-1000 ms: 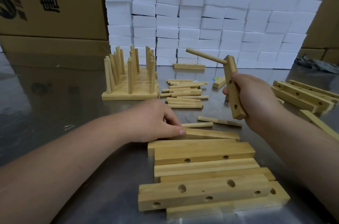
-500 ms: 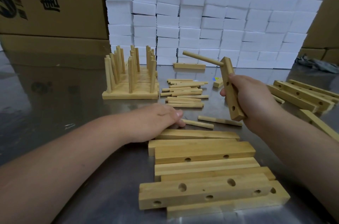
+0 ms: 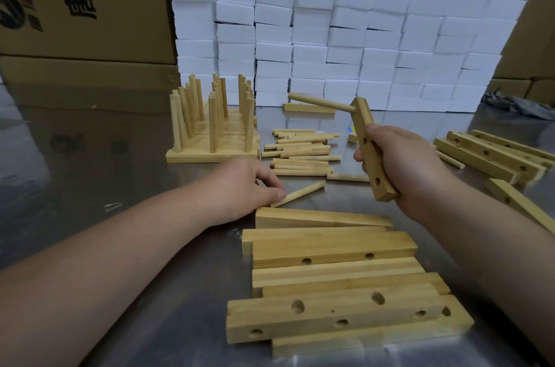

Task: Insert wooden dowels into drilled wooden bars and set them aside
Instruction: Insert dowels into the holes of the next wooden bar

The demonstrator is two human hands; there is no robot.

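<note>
My right hand [image 3: 402, 168] grips a drilled wooden bar [image 3: 371, 150] held nearly upright above the table; one dowel [image 3: 319, 101] sticks out of its top hole to the left. My left hand [image 3: 240, 186] lies low on the table and pinches the near end of a loose dowel [image 3: 300, 194], whose far end is tilted up to the right. A pile of loose dowels [image 3: 300, 153] lies just beyond. Finished bars with upright dowels [image 3: 213, 123] stand grouped at the back left. Empty drilled bars [image 3: 333, 285] are stacked in front of me.
More drilled bars [image 3: 492, 156] lie at the right. A single bar [image 3: 306, 108] lies in front of a wall of white foam blocks [image 3: 345, 36]. Cardboard boxes [image 3: 81, 3] stand behind at the left. The metal table [image 3: 90, 180] is shiny.
My left hand slid left and away from the bar stack and took hold of a loose dowel, lifting its far end. My right hand shifted the bar slightly.
</note>
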